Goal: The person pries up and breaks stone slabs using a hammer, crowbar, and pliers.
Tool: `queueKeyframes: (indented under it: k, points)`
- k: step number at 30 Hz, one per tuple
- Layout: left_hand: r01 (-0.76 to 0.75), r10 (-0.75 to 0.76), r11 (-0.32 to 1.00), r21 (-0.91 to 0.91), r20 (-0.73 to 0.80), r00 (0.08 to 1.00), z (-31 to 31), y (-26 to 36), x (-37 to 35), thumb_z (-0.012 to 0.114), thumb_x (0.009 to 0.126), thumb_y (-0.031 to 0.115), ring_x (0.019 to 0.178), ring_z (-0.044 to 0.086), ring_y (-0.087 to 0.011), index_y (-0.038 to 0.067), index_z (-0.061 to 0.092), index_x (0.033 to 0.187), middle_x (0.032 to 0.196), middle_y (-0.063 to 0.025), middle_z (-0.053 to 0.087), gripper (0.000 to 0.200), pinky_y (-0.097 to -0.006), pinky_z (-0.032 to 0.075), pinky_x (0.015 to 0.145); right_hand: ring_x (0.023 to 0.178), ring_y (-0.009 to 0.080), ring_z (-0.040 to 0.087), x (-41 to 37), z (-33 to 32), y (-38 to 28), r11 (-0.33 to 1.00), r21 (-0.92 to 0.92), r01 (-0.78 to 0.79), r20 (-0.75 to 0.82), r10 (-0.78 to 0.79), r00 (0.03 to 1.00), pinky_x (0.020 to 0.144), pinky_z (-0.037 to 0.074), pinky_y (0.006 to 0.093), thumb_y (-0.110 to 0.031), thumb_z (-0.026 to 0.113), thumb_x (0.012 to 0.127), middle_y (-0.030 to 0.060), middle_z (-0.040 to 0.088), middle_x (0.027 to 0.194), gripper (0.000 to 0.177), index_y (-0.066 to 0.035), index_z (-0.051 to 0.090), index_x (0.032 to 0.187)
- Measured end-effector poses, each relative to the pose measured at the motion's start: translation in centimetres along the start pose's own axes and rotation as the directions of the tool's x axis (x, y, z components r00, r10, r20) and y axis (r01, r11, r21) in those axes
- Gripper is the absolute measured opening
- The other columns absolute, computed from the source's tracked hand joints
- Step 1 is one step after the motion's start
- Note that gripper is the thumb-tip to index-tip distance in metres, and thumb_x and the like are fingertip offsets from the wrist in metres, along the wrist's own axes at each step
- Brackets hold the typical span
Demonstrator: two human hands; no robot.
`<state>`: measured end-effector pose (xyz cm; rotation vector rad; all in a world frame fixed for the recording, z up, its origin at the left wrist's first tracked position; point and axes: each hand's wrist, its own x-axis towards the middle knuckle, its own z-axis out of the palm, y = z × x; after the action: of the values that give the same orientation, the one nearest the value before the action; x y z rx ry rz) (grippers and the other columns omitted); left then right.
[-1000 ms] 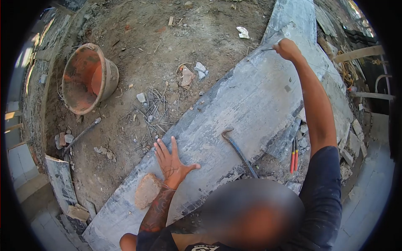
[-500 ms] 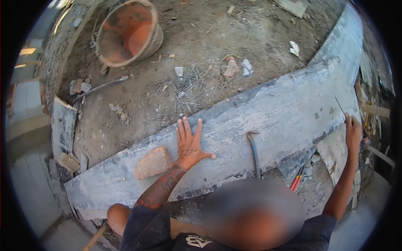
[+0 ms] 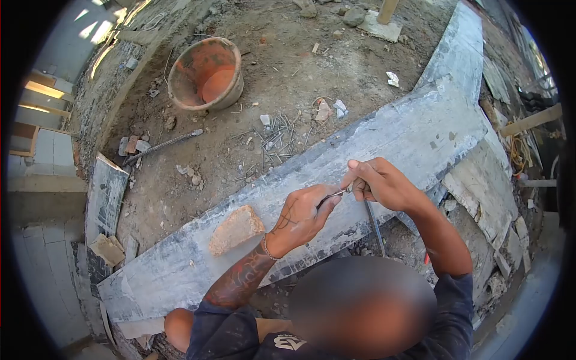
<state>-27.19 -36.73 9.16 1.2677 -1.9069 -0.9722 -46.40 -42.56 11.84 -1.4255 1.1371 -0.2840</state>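
Observation:
My left hand [image 3: 305,213] is closed around a thin dark nail [image 3: 332,195], its tip pointing toward the right hand. My right hand [image 3: 382,183] pinches at the nail's end with thumb and fingers, close against the left. Both hands are above a long grey board [image 3: 414,135] crusted with cement. A pry bar [image 3: 375,231] lies under the right forearm, its hooked end hidden by the hand. By the left wrist, a rough chunk of stone or brick [image 3: 236,231] rests on the board.
An orange-lined bucket [image 3: 234,90] stands on the dirt at the upper left. Several loose nails [image 3: 278,137] are scattered beyond the board. A ribbed steel bar [image 3: 165,145] lies at left. Scrap boards [image 3: 483,198] lie at right. A red tool handle [image 3: 426,258] shows beside my right arm.
My right hand has come in from the far right with the nail to meet the left. My left hand has lifted off the board, from spread flat to closed. The view has shifted.

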Motion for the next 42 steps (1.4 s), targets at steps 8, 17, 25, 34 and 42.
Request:
queueKeyframes:
  k: [8, 17, 25, 34, 42]
  points:
    - [0.236, -0.278, 0.811, -0.535, 0.003, 0.961, -2.9, 1.6, -3.6, 0.049, 0.091, 0.025, 0.056, 0.039, -0.0064, 0.002, 0.061, 0.091, 0.062, 0.0039, 0.045, 0.026, -0.0231, 0.034, 0.052, 0.057, 0.0061, 0.048, -5.4, 4.2, -4.6, 0.969, 0.191, 0.159, -0.224, -0.114, 0.968, 0.05, 0.039, 0.0208, -0.013, 0.053, 0.087, 0.0031, 0.057, 0.068, 0.018, 0.002, 0.058, 0.096]
    - [0.193, -0.288, 0.827, -0.528, -0.102, 0.952, -4.2, 3.8, -4.4, 0.047, 0.092, 0.024, 0.055, 0.034, -0.0057, 0.001, 0.063, 0.089, 0.06, 0.0063, 0.039, 0.028, -0.0227, 0.028, 0.049, 0.058, 0.005, 0.047, -7.0, 8.1, -2.7, 0.894, -0.078, 0.442, -0.479, -0.422, 0.77, 0.051, 0.038, 0.0227, -0.008, 0.056, 0.086, 0.0033, 0.056, 0.065, 0.01, 0.0, 0.06, 0.087]
    - [-0.175, 0.299, 0.896, 0.408, -0.263, 0.917, -2.4, 4.0, -3.8, 0.058, 0.081, 0.011, 0.063, 0.052, -0.0229, 0.002, 0.063, 0.083, 0.065, -0.0101, 0.053, 0.011, -0.0329, 0.039, 0.056, 0.063, 0.0306, 0.058, -8.9, 4.9, -5.0, 0.537, -0.755, 0.376, -0.163, -0.709, 0.686, 0.054, 0.044, 0.0341, -0.012, 0.061, 0.077, 0.0142, 0.061, 0.071, 0.013, -0.002, 0.061, 0.086]
    - [-0.283, 0.351, 0.932, 0.225, -0.379, 0.856, -2.6, 4.4, -3.4, 0.06, 0.081, 0.007, 0.057, 0.051, -0.0244, 0.0, 0.062, 0.082, 0.065, -0.0111, 0.053, 0.007, -0.0322, 0.039, 0.052, 0.06, 0.0303, 0.05, -8.4, 5.5, -3.4, 0.866, -0.306, 0.396, -0.027, -0.424, 0.905, 0.059, 0.042, 0.0353, -0.015, 0.06, 0.082, 0.0177, 0.055, 0.069, 0.015, 0.0, 0.059, 0.082]
    - [-0.174, 0.217, 0.974, 0.144, -0.387, 0.896, -2.4, 4.4, -3.3, 0.057, 0.085, 0.013, 0.057, 0.05, -0.021, 0.0, 0.062, 0.082, 0.065, -0.0097, 0.053, 0.014, -0.0308, 0.039, 0.054, 0.062, 0.0312, 0.057, -8.3, 3.3, -3.3, 0.69, -0.536, 0.487, -0.068, -0.61, 0.79, 0.057, 0.044, 0.0362, -0.012, 0.059, 0.082, 0.0157, 0.059, 0.074, 0.011, -0.002, 0.062, 0.085]
